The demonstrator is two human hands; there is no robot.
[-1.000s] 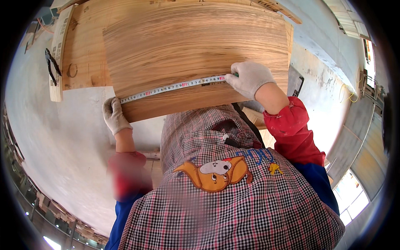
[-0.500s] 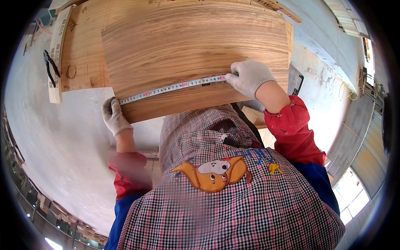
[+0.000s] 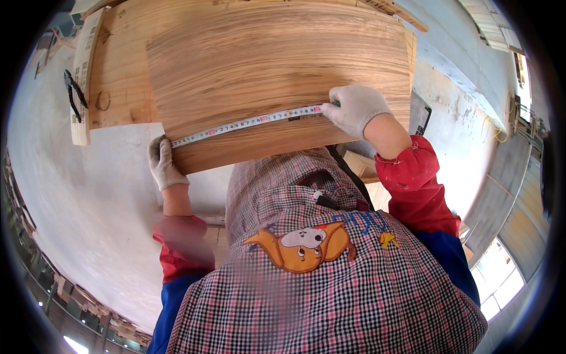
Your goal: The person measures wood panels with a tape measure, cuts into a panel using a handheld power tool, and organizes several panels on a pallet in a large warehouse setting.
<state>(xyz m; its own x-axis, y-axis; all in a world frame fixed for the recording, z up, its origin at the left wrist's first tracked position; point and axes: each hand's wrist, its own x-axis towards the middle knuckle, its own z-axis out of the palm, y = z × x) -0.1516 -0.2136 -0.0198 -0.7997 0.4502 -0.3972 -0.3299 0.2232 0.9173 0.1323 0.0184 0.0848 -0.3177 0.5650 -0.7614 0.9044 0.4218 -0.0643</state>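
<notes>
A brown wood-grain board (image 3: 265, 65) lies in front of me, its near edge overhanging the workbench. Across its near part runs a tape measure (image 3: 247, 123), the white blade drawn out from the board's left edge toward the right. My left hand (image 3: 165, 163), in a pale work glove, pinches the blade's end at that left edge. My right hand (image 3: 358, 110), gloved too, is closed around the tape measure's other end on the right part of the board. A bit of green shows between its fingers; the palm hides the rest.
Under the board is a light plywood bench top (image 3: 124, 71). Black-handled pliers (image 3: 75, 94) rest on a pale wooden strip (image 3: 82, 121) along its left edge. A wooden piece (image 3: 396, 13) sticks out at the far right.
Both hands keep their hold on the tape measure. The whole scene sits very slightly further right in the picture; otherwise nothing has visibly moved.
</notes>
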